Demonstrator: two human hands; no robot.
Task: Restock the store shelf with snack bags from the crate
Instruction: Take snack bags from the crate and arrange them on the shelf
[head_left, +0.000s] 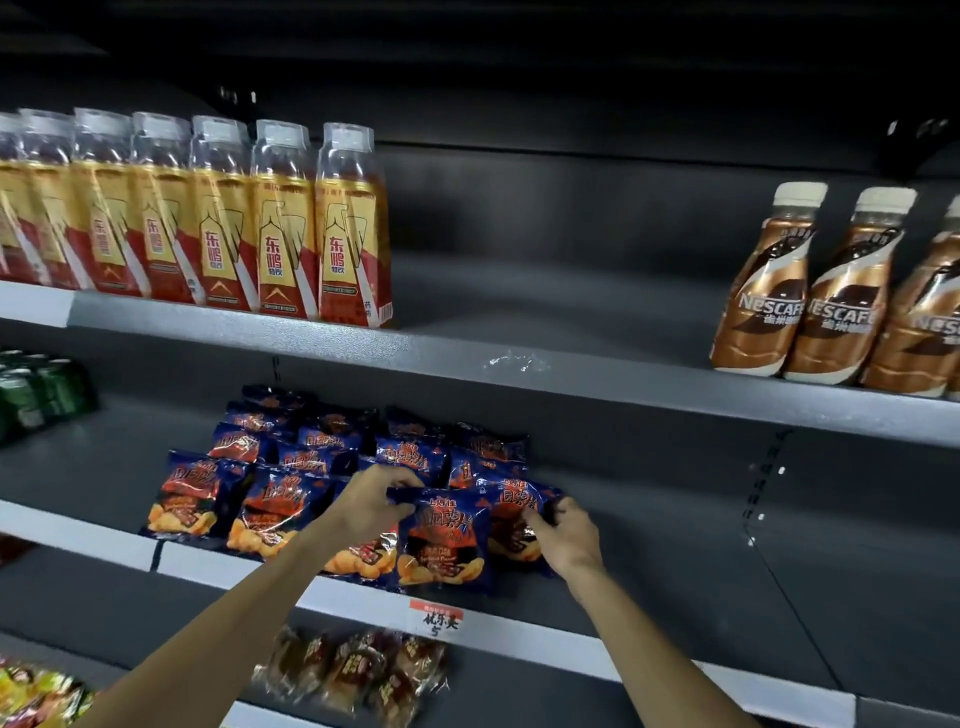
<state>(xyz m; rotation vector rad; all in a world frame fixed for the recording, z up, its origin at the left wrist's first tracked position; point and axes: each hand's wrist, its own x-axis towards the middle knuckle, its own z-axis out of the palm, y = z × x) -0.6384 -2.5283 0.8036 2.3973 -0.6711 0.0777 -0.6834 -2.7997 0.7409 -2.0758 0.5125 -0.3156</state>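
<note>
1. The step in hand appears to be the placing of snack bags on the middle shelf (649, 545): both arms reach in over its front lip, and the crate is not in view.

2. The left hand (371, 501) has its fingers and thumb curled round the top edge of a dark blue snack bag (444, 540), pinching it near its upper left corner. This bag stands roughly upright at the front of the shelf, directly between the two hands.

3. The right hand (563, 532) grips a second bag (511, 512), which sits partly behind the first one and just to its right; the fingers are curled at its right edge, with the index finger lying across its face.

4. Beyond and to the left of the left hand, the stocked rows of bags (291, 467) run back into the shelf, several deep. The two held bags touch or overlap their neighbours at the front.

5. To the right of the right hand the shelf floor shows bare, so the rows could probably be extended that way.

6. The next move likely calls for setting both bags square with the front row, faces outward, then letting go without tipping them. The glossy, puffed packs may slide or topple forward off the lip.

7. A price tag (435, 617) hangs on the shelf edge below, between the forearms.
</note>
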